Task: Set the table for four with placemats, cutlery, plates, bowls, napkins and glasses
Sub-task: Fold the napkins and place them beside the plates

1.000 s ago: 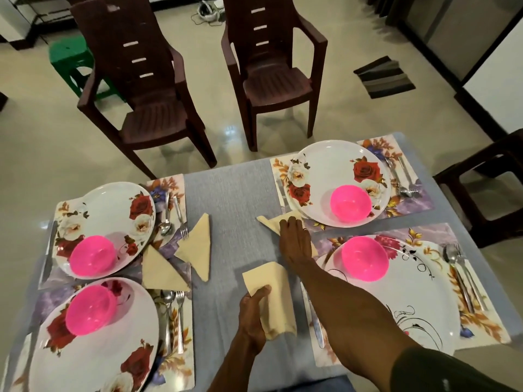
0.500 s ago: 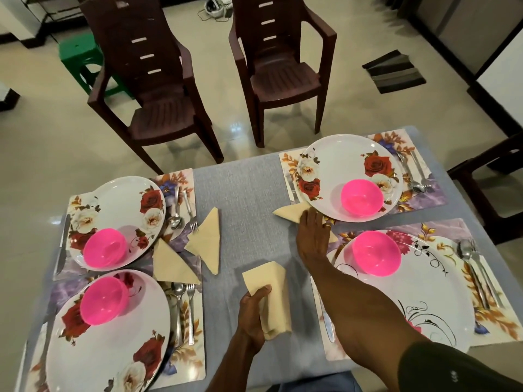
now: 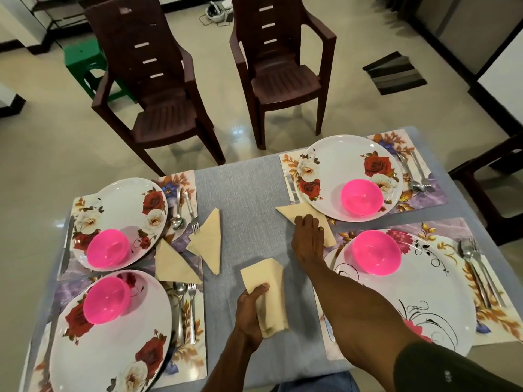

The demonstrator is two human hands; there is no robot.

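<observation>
My left hand (image 3: 250,309) grips a folded cream napkin (image 3: 268,284) over the middle of the grey tablecloth (image 3: 240,193). My right hand (image 3: 308,236) rests flat on another cream napkin (image 3: 291,212), folded to a triangle beside the far right plate (image 3: 339,165). Two more triangle napkins (image 3: 208,239) lie between the left settings. Each of the floral plates carries a pink bowl (image 3: 360,196). Cutlery (image 3: 179,210) lies on the floral placemats (image 3: 424,190).
Two dark brown plastic chairs (image 3: 158,89) stand beyond the table's far edge, a third (image 3: 492,176) at the right. A green stool (image 3: 85,58) and a striped mat (image 3: 396,72) are on the tiled floor.
The view has shifted slightly; my right hand stays on the far napkin and has drawn back a little. My left hand keeps holding its napkin in the same place.
</observation>
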